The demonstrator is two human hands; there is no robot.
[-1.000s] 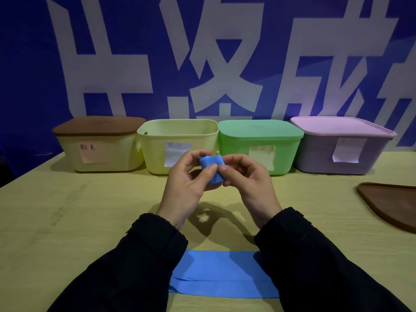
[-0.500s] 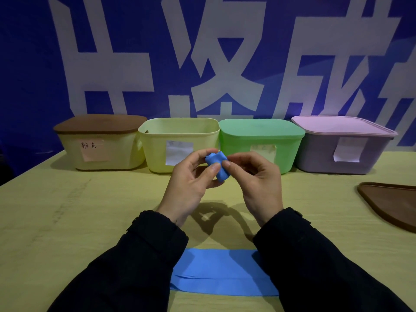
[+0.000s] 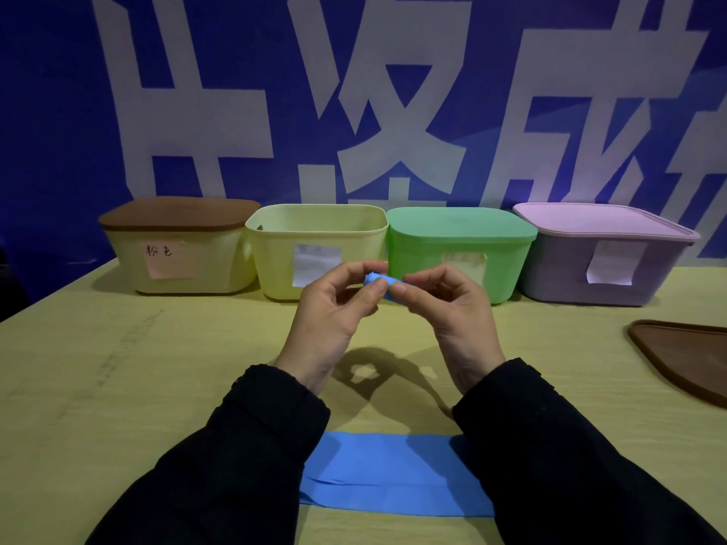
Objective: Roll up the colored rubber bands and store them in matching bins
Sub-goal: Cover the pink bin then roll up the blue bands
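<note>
- Behind the pale yellow table (image 3: 98,387) we see a blue wall (image 3: 47,112) with large white characters.
- Along the table's far edge stand four bins in a row, side by side: a cream bin with a brown lid (image 3: 179,245) and a handwritten label, an open yellow bin (image 3: 318,249), a green lidded bin (image 3: 460,249), and a lilac lidded bin (image 3: 602,253).
- At the right edge a loose brown lid (image 3: 684,357) lies flat on the table.
- Our hands are raised above the table, in front of the yellow and green bins and partly covering their labels.
- Our left hand (image 3: 330,312) and right hand (image 3: 452,308) pinch a small rolled blue band (image 3: 379,281) between thumbs and curled fingers, one hand at each end; most of the roll is hidden by the fingertips.
- Near us, a flat blue band (image 3: 389,474) lies on the table, partly hidden under our dark sleeves (image 3: 244,466).
</note>
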